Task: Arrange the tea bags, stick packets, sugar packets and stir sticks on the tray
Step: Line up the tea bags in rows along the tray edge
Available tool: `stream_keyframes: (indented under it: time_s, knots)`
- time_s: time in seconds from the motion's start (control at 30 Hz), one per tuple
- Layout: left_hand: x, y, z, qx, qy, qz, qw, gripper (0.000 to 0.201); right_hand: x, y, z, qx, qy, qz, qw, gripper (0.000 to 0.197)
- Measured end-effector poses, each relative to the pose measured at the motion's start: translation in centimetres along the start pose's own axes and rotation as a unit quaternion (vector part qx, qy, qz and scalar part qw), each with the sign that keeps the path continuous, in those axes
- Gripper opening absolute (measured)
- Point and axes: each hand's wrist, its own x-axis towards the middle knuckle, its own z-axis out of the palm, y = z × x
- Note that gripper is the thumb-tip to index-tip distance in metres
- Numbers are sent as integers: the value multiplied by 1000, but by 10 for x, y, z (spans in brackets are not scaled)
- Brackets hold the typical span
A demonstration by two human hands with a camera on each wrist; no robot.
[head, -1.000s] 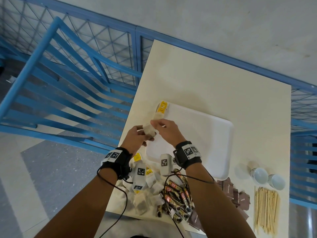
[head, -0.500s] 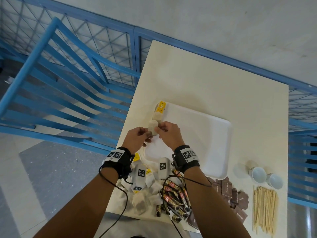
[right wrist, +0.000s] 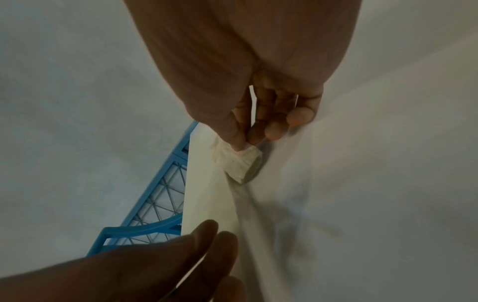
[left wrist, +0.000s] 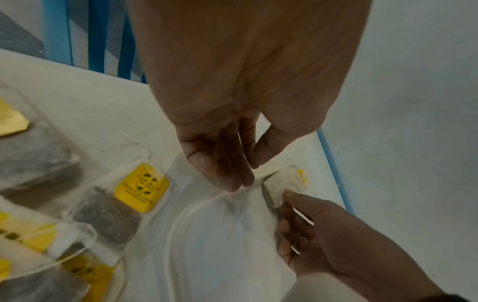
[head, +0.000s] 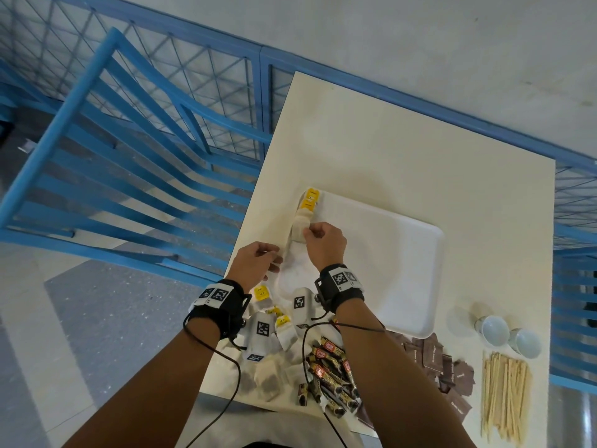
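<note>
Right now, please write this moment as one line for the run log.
right hand: pinches tea bag at tray left edge | left hand: holds nothing | stick packets, stir sticks: on table

Daylight falls bright and even over the table [head: 403, 150]; soft shadows pool just beyond both hands. Railings bow at the wide view's edges. Both wrist views are dim, grainy, with each near palm blurred.
</note>
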Motion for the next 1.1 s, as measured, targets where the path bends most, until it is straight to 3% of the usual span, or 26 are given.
stream_keyframes:
  time_s: [0.33, 0.63, 0.9, 1.0, 1.1]
  knots:
    - [-5, 0, -3, 22, -9, 1, 1000, 13, -5, 1, -5, 33, 23, 12, 999, 11]
    - [-33, -12, -27, 150, 1, 83, 985, 8, -57, 15, -15, -8, -107, -80, 991, 8]
    - [-64, -59, -53, 328, -50, 167, 929, 5, -124, 53, -6, -130, -177, -175, 960, 15]
    - [-71, -73, -54, 418, -58, 208, 882, 35, -140, 68, -1, -215, -192, -181, 940, 32]
    - [-69, -88, -55, 439, -39, 240, 865, 53, -151, 74, 3, -265, -179, -175, 931, 43]
